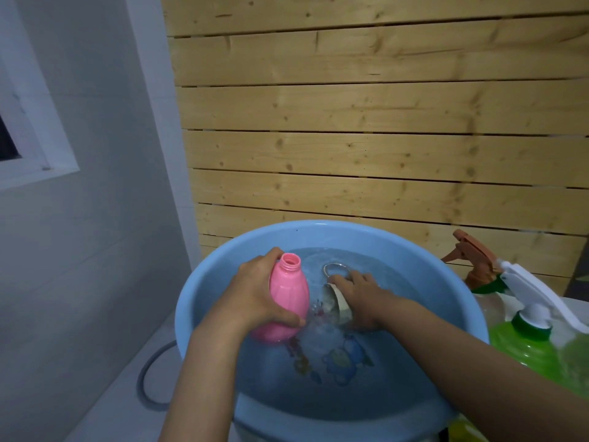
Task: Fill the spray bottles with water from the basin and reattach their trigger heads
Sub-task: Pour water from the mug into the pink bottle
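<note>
Left hand grips the uncapped pink plastic bottle, its base dipped at 9 o'clock in the round blue plastic basin. Right hand clasps a submerged pale cup. Risk: wide cup, narrow neck; the pour likely spills.

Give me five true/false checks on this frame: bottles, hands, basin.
1. The pink bottle has its trigger head on. False: its neck is open, with no head on it.
2. The left hand grips the pink bottle. True.
3. The right hand holds a cup down in the water. True.
4. The blue basin is dry. False: it holds water, and the pink bottle's base dips into it.
5. The green bottle beside the basin has no head. False: a white trigger head sits on it.
</note>
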Tool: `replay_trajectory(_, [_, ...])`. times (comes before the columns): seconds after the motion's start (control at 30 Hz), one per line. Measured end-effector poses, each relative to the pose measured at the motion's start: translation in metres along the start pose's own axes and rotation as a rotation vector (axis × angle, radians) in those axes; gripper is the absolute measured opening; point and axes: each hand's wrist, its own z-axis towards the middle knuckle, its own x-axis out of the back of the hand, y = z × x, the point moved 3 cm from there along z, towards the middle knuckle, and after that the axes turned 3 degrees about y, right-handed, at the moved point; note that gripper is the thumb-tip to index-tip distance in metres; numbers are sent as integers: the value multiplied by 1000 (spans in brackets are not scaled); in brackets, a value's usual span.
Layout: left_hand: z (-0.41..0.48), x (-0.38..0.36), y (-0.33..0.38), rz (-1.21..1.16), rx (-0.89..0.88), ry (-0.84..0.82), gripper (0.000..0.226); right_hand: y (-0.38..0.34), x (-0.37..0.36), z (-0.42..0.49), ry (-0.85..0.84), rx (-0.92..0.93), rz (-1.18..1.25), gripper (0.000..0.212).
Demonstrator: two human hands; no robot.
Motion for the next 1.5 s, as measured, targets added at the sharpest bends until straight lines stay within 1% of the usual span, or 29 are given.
replay_trajectory(0.13, [1, -1, -2, 4, 9, -5, 73, -4, 2, -4, -45, 33, -45, 85])
replay_trajectory(0.23, [1, -1, -1, 1, 6, -10, 73, -5, 3, -6, -53, 67, -18, 82])
replay_trajectory(0.33, [1, -1, 0, -4, 5, -16, 75, -5, 5, -4, -23, 71, 46, 76])
replay_trajectory(0.4, [1, -1, 0, -5, 6, -17, 75, -6, 9, -3, 32, 65, 90, 73])
replay_trajectory(0.47, [0, -1, 1, -8, 11, -19, 75, -5, 14, -1, 88, 43, 213, 77])
replay_trajectory(0.57, [-1, -2, 0, -17, 32, -24, 73, -1, 20, -1, 169, -34, 505, 85])
replay_trajectory(0.63, [-1, -3, -1, -9, 55, -36, 73, -1, 24, -3, 231, -70, 677, 84])
replay_trajectory(0.83, [1, -7, -6, 12, 125, -72, 76, -8, 37, -8, 433, -101, 1030, 73])
replay_trajectory(1.07, [0, -5, -3, -22, 113, -88, 75, -16, 49, -12, 620, -19, 1070, 79])
replay_trajectory(1.2, [0, -5, -4, 8, 110, -86, 70, -19, 55, -18, 713, 53, 1075, 81])
replay_trajectory(1.3, [1, -5, -6, 58, 111, -95, 70, -22, 58, -21, 738, 109, 1097, 82])
replay_trajectory(1.5, [2, -5, -6, 59, 95, -101, 76, -26, 61, -26, 736, 217, 1083, 84])
